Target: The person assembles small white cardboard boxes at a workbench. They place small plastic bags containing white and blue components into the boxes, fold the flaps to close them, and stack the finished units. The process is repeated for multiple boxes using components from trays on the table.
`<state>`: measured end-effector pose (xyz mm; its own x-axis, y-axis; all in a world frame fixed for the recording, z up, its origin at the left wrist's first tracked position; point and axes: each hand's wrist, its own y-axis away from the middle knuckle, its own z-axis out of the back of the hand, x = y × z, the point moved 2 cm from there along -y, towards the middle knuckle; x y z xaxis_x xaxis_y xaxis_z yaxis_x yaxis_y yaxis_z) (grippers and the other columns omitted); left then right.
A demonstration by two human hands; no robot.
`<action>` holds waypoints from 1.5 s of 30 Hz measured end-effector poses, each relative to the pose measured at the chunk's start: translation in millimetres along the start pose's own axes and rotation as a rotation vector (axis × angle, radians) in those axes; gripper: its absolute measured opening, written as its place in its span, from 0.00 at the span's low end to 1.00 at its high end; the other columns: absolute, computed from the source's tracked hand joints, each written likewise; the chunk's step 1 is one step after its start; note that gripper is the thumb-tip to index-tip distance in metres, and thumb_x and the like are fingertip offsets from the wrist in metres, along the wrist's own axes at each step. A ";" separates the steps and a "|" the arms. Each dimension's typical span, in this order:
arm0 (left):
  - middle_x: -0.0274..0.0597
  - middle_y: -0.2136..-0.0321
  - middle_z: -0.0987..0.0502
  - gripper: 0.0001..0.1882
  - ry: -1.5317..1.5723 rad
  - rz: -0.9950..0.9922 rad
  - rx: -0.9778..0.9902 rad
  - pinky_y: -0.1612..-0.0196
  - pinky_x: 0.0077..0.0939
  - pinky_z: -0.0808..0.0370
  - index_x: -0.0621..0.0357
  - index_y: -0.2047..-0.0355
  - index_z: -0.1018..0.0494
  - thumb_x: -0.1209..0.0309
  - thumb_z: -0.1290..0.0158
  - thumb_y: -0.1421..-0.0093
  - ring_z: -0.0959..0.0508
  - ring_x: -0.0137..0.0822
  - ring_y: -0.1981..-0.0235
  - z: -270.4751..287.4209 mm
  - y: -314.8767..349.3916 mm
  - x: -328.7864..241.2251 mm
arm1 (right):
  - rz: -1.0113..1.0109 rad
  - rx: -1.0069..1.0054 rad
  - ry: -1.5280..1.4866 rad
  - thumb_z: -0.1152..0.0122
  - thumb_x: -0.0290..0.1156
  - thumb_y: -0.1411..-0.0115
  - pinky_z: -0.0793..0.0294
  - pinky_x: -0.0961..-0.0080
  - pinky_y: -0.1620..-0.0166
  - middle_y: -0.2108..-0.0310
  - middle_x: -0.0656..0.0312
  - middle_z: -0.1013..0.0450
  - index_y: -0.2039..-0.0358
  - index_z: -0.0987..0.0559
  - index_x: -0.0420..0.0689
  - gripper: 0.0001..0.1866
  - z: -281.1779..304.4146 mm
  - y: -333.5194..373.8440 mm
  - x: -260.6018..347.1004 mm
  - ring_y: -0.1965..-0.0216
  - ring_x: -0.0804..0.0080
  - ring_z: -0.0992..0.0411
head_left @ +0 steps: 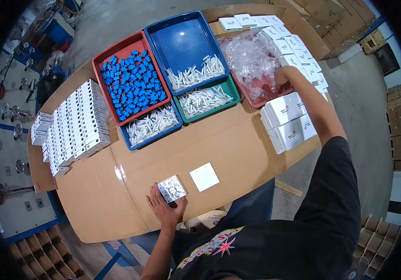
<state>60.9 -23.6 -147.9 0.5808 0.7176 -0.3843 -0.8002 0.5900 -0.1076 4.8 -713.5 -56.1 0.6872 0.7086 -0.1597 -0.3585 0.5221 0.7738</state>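
My left hand point(164, 205) grips a small white square housing point(172, 188) at the table's near edge, fingers along its left side and thumb at its near right. Inside the housing are small white and grey parts, too small to make out. Beside it on the cardboard lies a flat white square plate point(204, 177), touched by neither hand. My right hand point(283, 78) reaches into the red tray point(255, 102) of crumpled clear plastic pieces point(249, 56) at the far right. Its fingers are hidden there, so what they hold does not show.
A red tray point(99, 70) of blue parts point(133, 84) and a blue tray point(175, 35) of white sticks stand at the back. Below them, a green tray point(231, 103) and another blue tray point(133, 146) hold white pieces. White boxes are stacked left point(77, 123) and right point(284, 123).
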 end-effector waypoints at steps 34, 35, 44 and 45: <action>0.54 0.34 0.36 0.58 0.010 -0.004 -0.001 0.27 0.61 0.55 0.64 0.30 0.46 0.44 0.33 0.52 0.39 0.51 0.30 4.7 -1.5 -1.7 | -0.150 -1.179 -0.269 0.43 0.36 0.34 0.21 0.48 0.49 0.54 0.52 0.21 0.56 0.17 0.47 0.12 106.7 -104.1 -5.7 0.47 0.51 0.24; 0.55 0.34 0.37 0.58 0.013 -0.001 0.001 0.27 0.61 0.54 0.65 0.30 0.46 0.44 0.33 0.52 0.39 0.52 0.30 4.9 -1.6 -1.4 | -0.138 -1.186 -0.323 0.44 0.36 0.34 0.21 0.48 0.50 0.54 0.52 0.21 0.57 0.16 0.47 0.12 104.7 -101.8 -8.3 0.47 0.51 0.24; 0.56 0.32 0.39 0.60 0.020 0.003 0.020 0.27 0.61 0.54 0.67 0.29 0.47 0.42 0.33 0.51 0.40 0.52 0.29 4.4 2.7 -2.7 | 0.035 -1.659 -0.892 0.38 0.40 0.38 0.21 0.58 0.54 0.63 0.50 0.17 0.58 0.16 0.40 0.16 119.1 -58.6 -56.3 0.60 0.52 0.18; 0.56 0.31 0.39 0.60 0.013 0.001 0.020 0.27 0.61 0.55 0.67 0.29 0.47 0.42 0.33 0.51 0.41 0.51 0.28 4.2 4.1 -1.5 | 0.104 -1.635 -0.972 0.38 0.36 0.37 0.20 0.62 0.57 0.63 0.51 0.17 0.58 0.17 0.39 0.14 120.1 -59.6 -60.2 0.61 0.56 0.18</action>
<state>57.4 -20.7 -144.0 0.5779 0.7133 -0.3965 -0.7975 0.5967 -0.0889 60.7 -844.2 -19.0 0.4850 0.5919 0.6438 -0.1777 0.7875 -0.5902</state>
